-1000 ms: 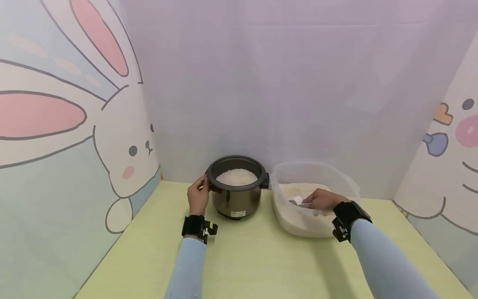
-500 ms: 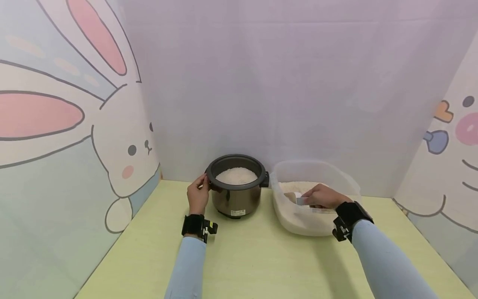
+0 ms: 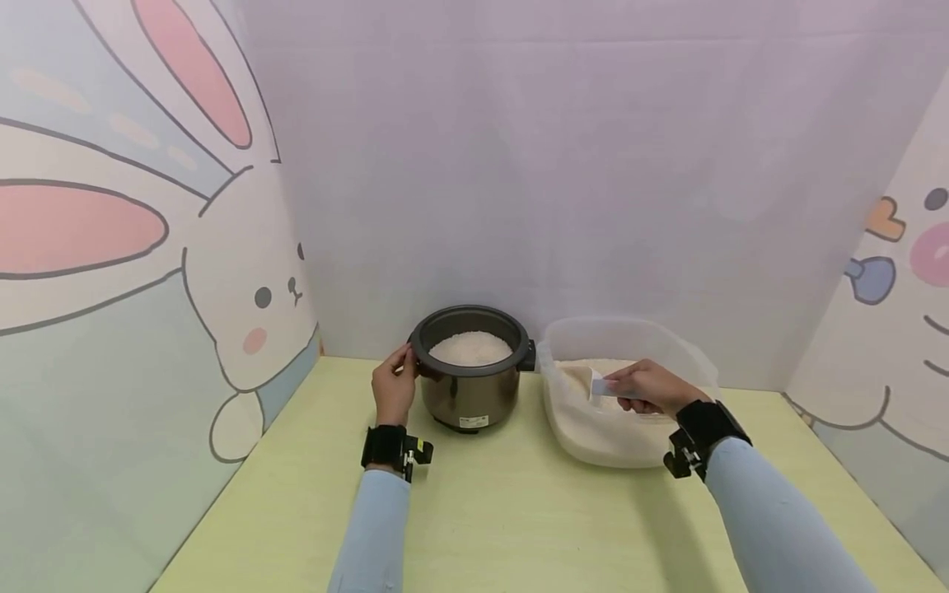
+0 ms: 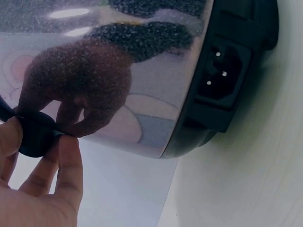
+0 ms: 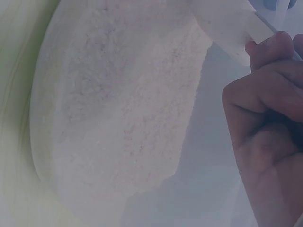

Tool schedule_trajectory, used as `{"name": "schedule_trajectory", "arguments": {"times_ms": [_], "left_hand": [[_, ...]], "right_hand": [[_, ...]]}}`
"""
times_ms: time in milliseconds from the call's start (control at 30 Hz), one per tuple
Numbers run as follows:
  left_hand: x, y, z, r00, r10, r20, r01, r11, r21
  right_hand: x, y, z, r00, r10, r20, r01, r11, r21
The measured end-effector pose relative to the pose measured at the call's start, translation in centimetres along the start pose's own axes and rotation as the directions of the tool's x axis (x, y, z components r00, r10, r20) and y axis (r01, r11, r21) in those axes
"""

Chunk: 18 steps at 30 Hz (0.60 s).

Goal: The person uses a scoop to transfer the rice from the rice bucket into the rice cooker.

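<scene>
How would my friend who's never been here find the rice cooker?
Look at the far edge of the pale green table, where two containers hold rice. The rice cooker is on the person's left. It's dark, shiny and round, while its neighbour is a see-through tub.

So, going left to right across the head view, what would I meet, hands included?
Rabbit drawing, left hand, rice cooker, white scoop, right hand, pink-cheeked cartoon figure.

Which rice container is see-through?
The tub at the right hand: rice shows through it, while the rice cooker gripped by the left hand is dark and opaque.
</scene>
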State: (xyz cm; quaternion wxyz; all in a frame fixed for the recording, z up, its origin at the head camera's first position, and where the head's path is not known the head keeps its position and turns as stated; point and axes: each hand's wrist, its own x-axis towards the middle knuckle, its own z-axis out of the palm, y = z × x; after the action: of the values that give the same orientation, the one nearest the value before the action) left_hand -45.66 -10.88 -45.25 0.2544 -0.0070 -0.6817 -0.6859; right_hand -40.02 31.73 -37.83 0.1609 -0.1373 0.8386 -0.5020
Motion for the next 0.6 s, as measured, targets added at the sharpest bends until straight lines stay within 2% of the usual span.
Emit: {"name": "schedule_trajectory", "arguments": {"times_ms": [300,600], "left_hand": [[0.11,-0.03,-0.06,1.0,0.021,-0.004,-0.022,1.0,-0.01],[0.03,0.04,-0.01,1.0,0.001,-0.007,-0.002,1.0,-0.012]], "right_hand": [[-0.06,0.1,-0.26,0.999,-0.017,-0.04,0.02,0.998,0.068],[-0.49,0.03,-0.63,0.999,-0.016,-0.048,0.025,0.981,0.194]]}}
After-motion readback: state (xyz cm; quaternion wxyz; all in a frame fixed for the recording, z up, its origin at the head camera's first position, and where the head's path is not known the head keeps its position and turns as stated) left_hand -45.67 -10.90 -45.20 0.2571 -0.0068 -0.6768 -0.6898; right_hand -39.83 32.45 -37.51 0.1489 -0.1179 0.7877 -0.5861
